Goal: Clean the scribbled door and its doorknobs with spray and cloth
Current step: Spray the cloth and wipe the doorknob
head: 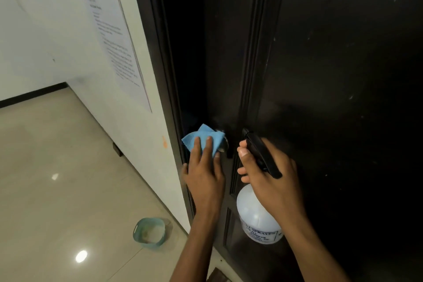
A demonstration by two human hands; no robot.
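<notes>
Nearest us, our right hand (267,171) grips the spray bottle (258,215), nozzle aimed left at the doorknob (223,142), where our left hand (206,167) presses the blue cloth (201,139) with straight fingers.

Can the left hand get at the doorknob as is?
Probably yes: the left hand already presses the blue cloth onto the doorknob, and the spray bottle stays off to the right.
</notes>
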